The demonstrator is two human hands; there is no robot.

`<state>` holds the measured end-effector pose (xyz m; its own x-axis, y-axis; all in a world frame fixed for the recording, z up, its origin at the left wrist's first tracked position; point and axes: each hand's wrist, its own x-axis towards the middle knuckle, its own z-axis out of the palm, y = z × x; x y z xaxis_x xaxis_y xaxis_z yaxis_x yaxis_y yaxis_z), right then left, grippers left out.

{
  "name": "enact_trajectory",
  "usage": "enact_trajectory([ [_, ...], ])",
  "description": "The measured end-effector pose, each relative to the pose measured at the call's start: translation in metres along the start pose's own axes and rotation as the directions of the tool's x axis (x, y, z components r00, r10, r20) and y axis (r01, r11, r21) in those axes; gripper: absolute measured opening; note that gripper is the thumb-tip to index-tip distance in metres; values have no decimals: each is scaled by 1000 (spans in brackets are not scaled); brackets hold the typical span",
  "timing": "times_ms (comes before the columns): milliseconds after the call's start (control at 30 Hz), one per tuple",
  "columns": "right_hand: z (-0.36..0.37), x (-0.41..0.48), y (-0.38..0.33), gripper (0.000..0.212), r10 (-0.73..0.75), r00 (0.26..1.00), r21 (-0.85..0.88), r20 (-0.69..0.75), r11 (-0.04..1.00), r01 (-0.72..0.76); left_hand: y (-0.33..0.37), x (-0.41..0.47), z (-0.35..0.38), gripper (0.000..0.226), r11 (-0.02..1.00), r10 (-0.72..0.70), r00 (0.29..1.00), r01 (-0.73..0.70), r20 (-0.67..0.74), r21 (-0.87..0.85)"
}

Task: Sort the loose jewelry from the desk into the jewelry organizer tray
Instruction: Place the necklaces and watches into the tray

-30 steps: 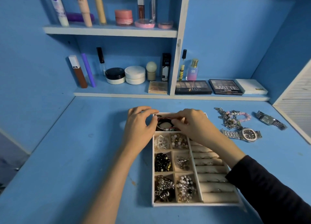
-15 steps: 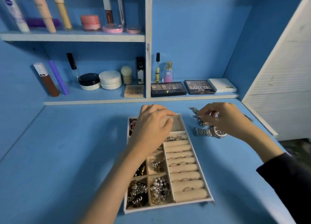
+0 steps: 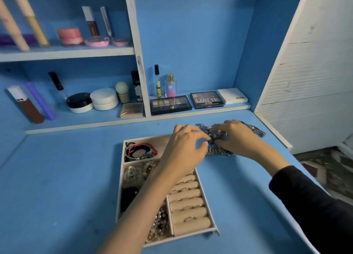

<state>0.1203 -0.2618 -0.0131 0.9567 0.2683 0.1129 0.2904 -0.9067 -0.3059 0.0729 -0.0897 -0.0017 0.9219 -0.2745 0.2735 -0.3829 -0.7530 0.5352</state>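
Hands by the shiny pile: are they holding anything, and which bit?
The right hand seems to pinch the tangled jewelry pile at its middle. The left hand touches the pile's edge; whether it grips cannot be told.

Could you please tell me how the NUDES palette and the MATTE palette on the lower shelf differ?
The NUDES palette is long and narrow; the MATTE palette is nearer square. The NUDES palette lies left, by the shelf divider; the MATTE palette lies right, beside a white box. The MATTE palette's lettering is far larger than the NUDES palette's. Both are dark-framed and lie flat.
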Motion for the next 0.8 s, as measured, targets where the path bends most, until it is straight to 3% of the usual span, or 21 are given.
enact_trajectory([
  [300, -3, 9, 0, 11, 117, 993, 120, -29, 986, -113, 0, 3, -1, 23, 1000, -20, 1000, 20, 18, 7],
  [500, -14, 8, 9, 12, 185, 962, 271, -203, 954, -126, 0, 6, -2, 23, 999, -31, 999, 31, 27, -15],
  [667, -32, 6, 9, 9, 242, 931, 497, -273, 864, -79, 5, 12, -1, 23, 998, -35, 999, 36, 20, -52],
  [800, -49, 1, 2, 6, 264, 933, 663, -245, 748, -37, 11, 17, -1, 30, 996, -44, 999, 45, 8, -77],
])
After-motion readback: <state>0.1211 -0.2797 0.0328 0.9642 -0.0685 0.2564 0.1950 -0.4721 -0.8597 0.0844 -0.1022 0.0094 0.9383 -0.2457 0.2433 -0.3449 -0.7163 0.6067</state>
